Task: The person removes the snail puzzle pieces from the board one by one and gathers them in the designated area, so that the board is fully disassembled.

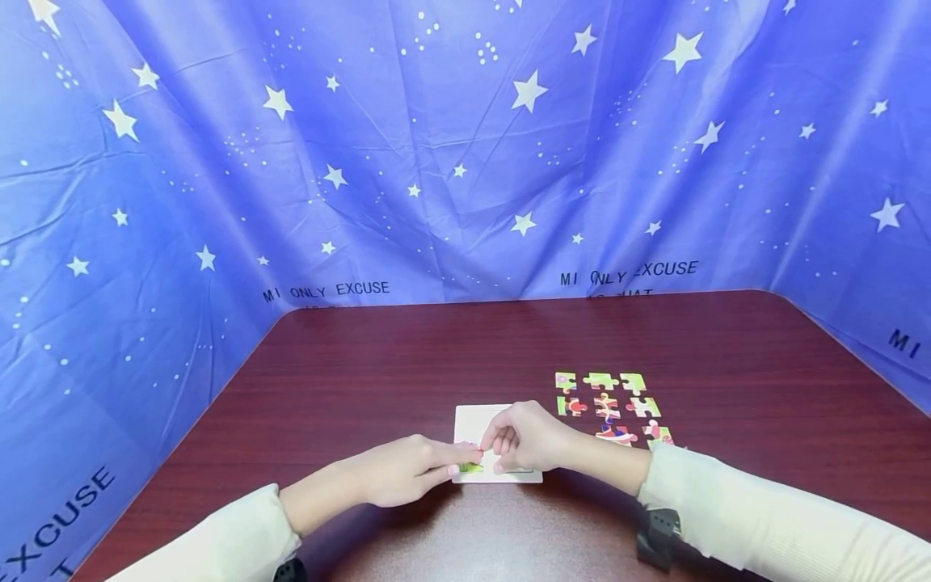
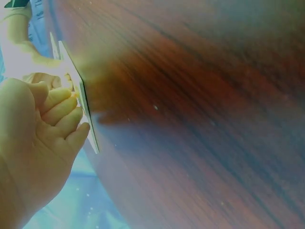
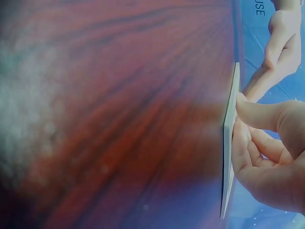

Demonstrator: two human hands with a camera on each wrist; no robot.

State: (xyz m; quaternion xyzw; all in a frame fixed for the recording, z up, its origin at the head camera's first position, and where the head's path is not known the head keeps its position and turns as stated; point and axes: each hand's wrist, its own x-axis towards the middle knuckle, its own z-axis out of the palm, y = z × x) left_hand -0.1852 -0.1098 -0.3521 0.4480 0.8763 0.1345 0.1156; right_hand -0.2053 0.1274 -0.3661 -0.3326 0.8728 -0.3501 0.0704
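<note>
A pale, square puzzle board lies near the front of the table. At its lower left corner sits a green and yellow puzzle piece, partly covered by fingers. My left hand reaches in from the left with extended fingers, their tips touching the piece. Over the board's right part is my right hand, its fingers bent and its thumb and index finger down at the board's surface. Whether anything lies between them is hidden. Both wrist views show the board edge-on, with the left hand and right hand against it.
Several colourful puzzle pieces lie in loose rows right of the board, some beside the right forearm. The dark red wooden table ends at a blue star-patterned cloth behind and on both sides.
</note>
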